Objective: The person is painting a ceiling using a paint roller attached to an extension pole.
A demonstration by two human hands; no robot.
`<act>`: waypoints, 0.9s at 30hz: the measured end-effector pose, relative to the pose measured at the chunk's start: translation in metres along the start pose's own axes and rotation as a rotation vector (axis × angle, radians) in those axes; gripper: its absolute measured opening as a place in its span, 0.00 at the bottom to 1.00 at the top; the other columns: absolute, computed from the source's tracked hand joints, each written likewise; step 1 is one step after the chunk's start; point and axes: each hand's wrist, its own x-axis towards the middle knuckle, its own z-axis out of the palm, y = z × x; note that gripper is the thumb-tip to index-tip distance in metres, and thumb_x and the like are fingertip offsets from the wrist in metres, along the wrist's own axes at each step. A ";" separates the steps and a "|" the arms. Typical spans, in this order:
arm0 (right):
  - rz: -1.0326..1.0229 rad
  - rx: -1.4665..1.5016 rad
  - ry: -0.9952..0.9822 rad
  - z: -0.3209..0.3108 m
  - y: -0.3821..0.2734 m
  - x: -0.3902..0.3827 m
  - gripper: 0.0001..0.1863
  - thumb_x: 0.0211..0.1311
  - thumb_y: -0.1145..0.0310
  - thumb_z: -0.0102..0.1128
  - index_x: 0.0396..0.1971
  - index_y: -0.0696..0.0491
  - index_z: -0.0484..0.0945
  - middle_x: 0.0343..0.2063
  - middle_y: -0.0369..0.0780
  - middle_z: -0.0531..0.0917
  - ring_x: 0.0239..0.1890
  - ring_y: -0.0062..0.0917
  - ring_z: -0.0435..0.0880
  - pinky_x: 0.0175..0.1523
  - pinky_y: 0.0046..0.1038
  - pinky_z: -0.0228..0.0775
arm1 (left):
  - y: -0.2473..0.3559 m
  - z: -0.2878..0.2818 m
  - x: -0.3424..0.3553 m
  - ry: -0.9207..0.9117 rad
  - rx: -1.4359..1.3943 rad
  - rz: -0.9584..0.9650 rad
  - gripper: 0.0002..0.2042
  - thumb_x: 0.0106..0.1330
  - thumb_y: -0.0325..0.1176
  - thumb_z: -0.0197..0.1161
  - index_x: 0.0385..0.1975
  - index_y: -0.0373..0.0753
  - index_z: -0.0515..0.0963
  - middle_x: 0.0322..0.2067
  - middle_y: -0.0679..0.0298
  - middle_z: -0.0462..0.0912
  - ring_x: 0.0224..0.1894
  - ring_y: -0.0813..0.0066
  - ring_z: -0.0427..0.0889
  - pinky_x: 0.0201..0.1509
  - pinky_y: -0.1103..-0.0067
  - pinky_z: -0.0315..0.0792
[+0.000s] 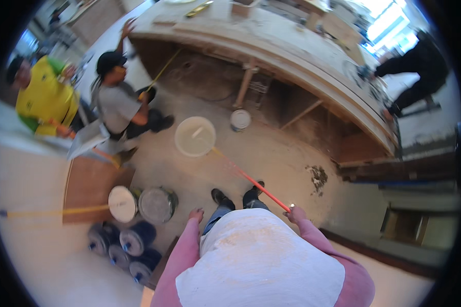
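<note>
My right hand [295,215] grips an orange pole [266,191], which runs forward and slightly left across the floor. Its paler far end reaches the edge of a translucent white bucket [182,134]; what is on that end is unclear. My left hand [195,214] hangs beside my left thigh, holding nothing, its fingers loosely curled and apart. Below and left of it stand a grey-lidded drum [155,204] and a white-lidded drum [121,203].
A long dusty workbench [261,46] spans ahead, a small pail [240,121] beneath. Two co-workers [112,102] [43,94] are at left, another person [415,71] at right. Several blue water jugs [133,240], a brown board [82,189] and a dark debris patch [317,179] lie around me.
</note>
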 end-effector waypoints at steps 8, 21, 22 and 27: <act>-0.036 -0.027 0.024 0.002 -0.001 0.004 0.25 0.61 0.43 0.65 0.39 0.52 0.86 0.38 0.50 0.87 0.42 0.44 0.86 0.50 0.44 0.76 | -0.007 0.005 -0.008 0.027 -0.081 -0.025 0.21 0.63 0.41 0.63 0.55 0.41 0.83 0.52 0.51 0.85 0.57 0.55 0.82 0.64 0.69 0.72; -0.010 0.021 0.042 -0.006 -0.005 0.000 0.25 0.59 0.45 0.67 0.41 0.54 0.85 0.35 0.50 0.87 0.39 0.45 0.86 0.47 0.44 0.75 | 0.009 -0.011 -0.023 0.055 0.064 0.007 0.21 0.64 0.41 0.61 0.55 0.42 0.83 0.55 0.51 0.83 0.59 0.54 0.80 0.65 0.69 0.72; -0.027 0.026 0.046 -0.008 -0.006 -0.001 0.25 0.59 0.45 0.67 0.41 0.54 0.85 0.35 0.50 0.87 0.39 0.45 0.86 0.47 0.44 0.75 | 0.009 -0.012 -0.021 0.054 0.051 -0.018 0.20 0.64 0.41 0.61 0.54 0.41 0.83 0.55 0.51 0.83 0.59 0.54 0.80 0.64 0.68 0.72; 0.021 0.076 -0.034 -0.016 -0.002 -0.002 0.25 0.60 0.44 0.66 0.41 0.52 0.86 0.36 0.49 0.87 0.39 0.44 0.86 0.47 0.43 0.75 | 0.001 -0.007 -0.015 0.084 -0.033 -0.029 0.20 0.64 0.41 0.60 0.53 0.41 0.83 0.53 0.51 0.84 0.57 0.53 0.81 0.64 0.67 0.72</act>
